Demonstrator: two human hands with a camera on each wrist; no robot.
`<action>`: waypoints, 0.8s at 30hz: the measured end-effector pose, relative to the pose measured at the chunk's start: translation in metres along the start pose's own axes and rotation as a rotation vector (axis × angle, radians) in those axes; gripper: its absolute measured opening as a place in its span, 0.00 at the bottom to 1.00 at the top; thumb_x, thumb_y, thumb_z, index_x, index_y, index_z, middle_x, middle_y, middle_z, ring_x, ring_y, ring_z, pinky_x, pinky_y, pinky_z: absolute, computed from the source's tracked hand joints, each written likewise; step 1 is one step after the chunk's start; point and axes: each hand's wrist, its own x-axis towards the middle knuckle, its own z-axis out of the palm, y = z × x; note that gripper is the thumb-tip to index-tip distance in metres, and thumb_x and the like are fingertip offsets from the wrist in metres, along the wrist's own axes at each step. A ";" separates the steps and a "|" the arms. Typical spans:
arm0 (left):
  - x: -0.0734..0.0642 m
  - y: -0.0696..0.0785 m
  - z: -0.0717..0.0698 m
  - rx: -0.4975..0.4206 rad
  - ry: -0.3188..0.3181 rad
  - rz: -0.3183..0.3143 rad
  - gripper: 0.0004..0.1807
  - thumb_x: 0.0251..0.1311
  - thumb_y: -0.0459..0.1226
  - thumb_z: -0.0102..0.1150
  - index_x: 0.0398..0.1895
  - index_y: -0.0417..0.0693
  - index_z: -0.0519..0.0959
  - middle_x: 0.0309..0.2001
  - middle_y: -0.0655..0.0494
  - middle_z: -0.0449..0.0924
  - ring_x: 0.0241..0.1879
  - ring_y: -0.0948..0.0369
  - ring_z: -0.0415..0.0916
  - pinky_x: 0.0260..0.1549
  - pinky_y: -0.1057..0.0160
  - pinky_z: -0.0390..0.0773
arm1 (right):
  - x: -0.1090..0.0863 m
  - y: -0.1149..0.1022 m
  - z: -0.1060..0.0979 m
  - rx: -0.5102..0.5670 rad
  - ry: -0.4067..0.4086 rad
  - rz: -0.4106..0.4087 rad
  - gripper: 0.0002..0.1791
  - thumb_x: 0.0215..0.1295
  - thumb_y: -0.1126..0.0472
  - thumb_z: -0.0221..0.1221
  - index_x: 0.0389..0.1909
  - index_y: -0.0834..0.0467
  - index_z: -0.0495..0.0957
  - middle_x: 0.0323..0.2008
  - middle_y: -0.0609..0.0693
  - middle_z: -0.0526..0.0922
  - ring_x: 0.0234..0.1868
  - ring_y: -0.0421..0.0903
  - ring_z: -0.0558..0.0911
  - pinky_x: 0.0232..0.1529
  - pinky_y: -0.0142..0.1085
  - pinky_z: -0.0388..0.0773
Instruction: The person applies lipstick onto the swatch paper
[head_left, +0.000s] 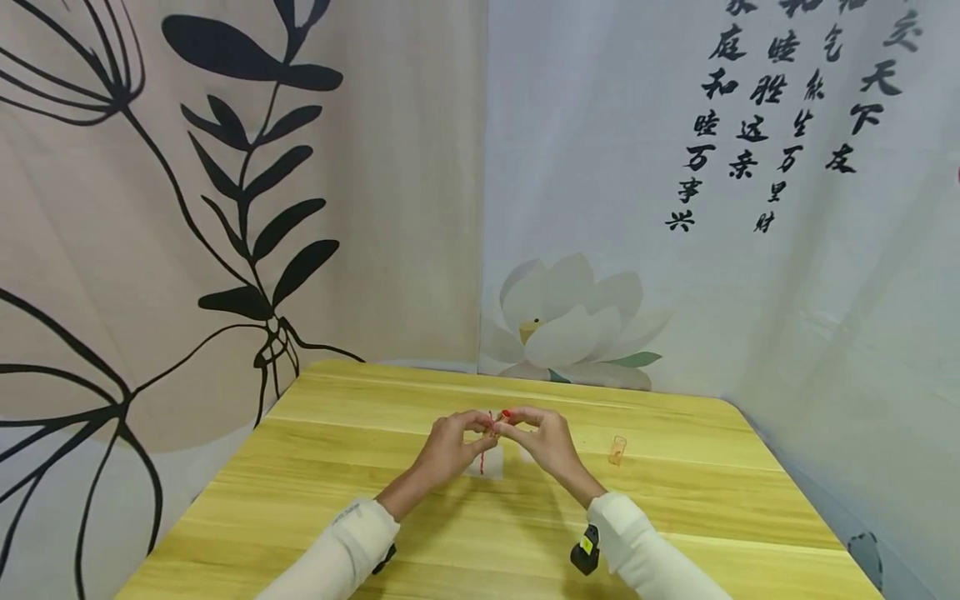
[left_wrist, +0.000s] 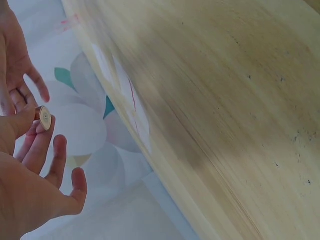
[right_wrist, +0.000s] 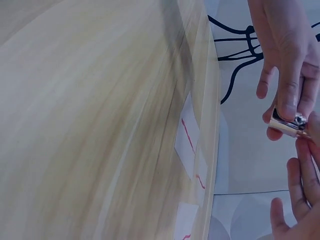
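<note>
Over the table's middle, both hands meet at a small lipstick (head_left: 506, 414) with a red tip. My left hand (head_left: 448, 446) pinches it between thumb and fingers. In the left wrist view, the round base of the lipstick (left_wrist: 45, 119) pokes out past the left fingertips. The right wrist view shows its shiny gold tube (right_wrist: 284, 126) in the left hand's grip, while my right hand (head_left: 551, 442) pinches the other end. Fingers hide part of the lipstick. Beneath the hands lies white paper (head_left: 491, 465) bearing a red stroke.
A clear orange-tinted cap (head_left: 617, 450) lies to the right on the wooden table (head_left: 375, 396). Several white paper pieces with red strokes, such as this paper (right_wrist: 186, 137), lie along the table. Behind the far edge hangs a printed curtain (head_left: 405, 208).
</note>
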 end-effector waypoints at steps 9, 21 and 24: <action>-0.003 0.003 0.000 -0.057 -0.033 0.024 0.12 0.67 0.34 0.68 0.52 0.43 0.83 0.49 0.47 0.88 0.52 0.48 0.83 0.53 0.42 0.80 | -0.002 0.003 -0.003 0.015 -0.052 -0.014 0.11 0.67 0.53 0.70 0.47 0.52 0.89 0.41 0.45 0.90 0.58 0.57 0.83 0.60 0.64 0.74; -0.006 0.004 -0.002 -0.102 -0.058 0.013 0.12 0.68 0.33 0.67 0.53 0.43 0.83 0.50 0.47 0.87 0.52 0.49 0.83 0.52 0.42 0.80 | -0.005 0.004 -0.001 0.041 -0.067 -0.063 0.12 0.70 0.56 0.68 0.50 0.54 0.88 0.43 0.47 0.89 0.58 0.55 0.84 0.61 0.63 0.74; -0.006 0.002 -0.003 -0.099 -0.062 0.010 0.12 0.68 0.34 0.67 0.53 0.43 0.83 0.50 0.49 0.87 0.51 0.51 0.84 0.50 0.45 0.82 | -0.005 0.004 0.000 0.030 -0.073 -0.079 0.12 0.70 0.56 0.67 0.51 0.54 0.88 0.44 0.48 0.89 0.58 0.56 0.84 0.61 0.64 0.73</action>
